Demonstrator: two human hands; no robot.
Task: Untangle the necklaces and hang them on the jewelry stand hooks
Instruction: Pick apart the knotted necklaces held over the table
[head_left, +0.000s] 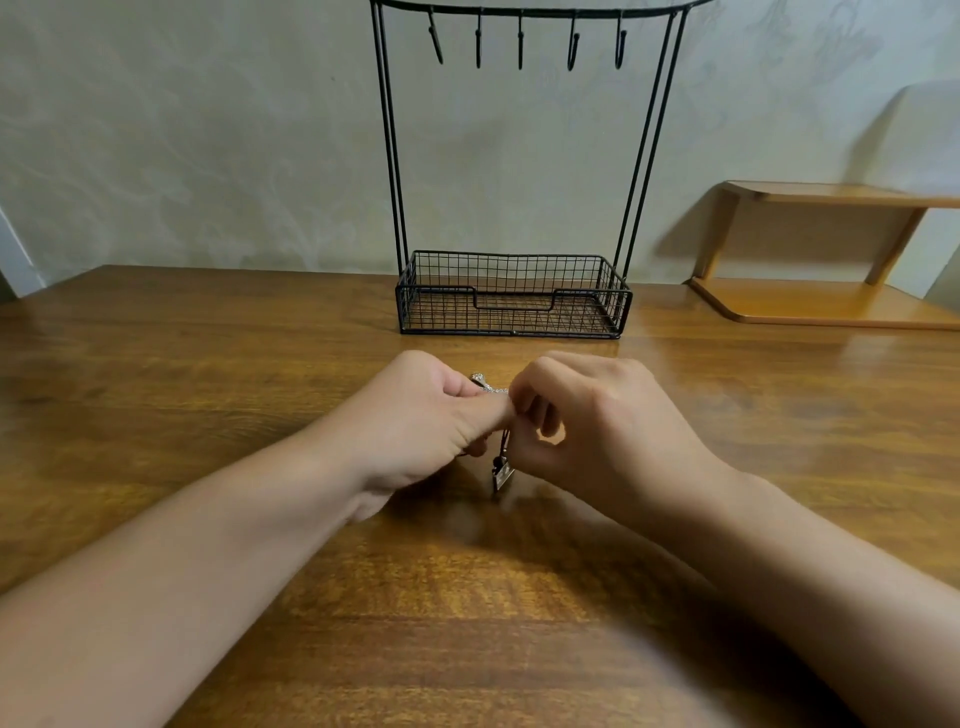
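Both hands meet just above the worktop (467, 597), left hand (415, 421) and right hand (597, 426) pinching the tangled necklaces (500, 470) between them, pendant dangling. Further back, the jewelry stand (511, 293) has bare hooks (520, 44).

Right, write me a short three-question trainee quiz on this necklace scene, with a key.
1. True or false: a necklace already hangs on one of the hooks of the jewelry stand.
2. How many hooks show on the stand's top bar?
3. Which hand's fingers pinch the tangled necklaces? A) left hand only B) right hand only C) both

Key:
1. False; every hook is bare.
2. Five.
3. C; a rectangular pendant dangles between the hands above the table.
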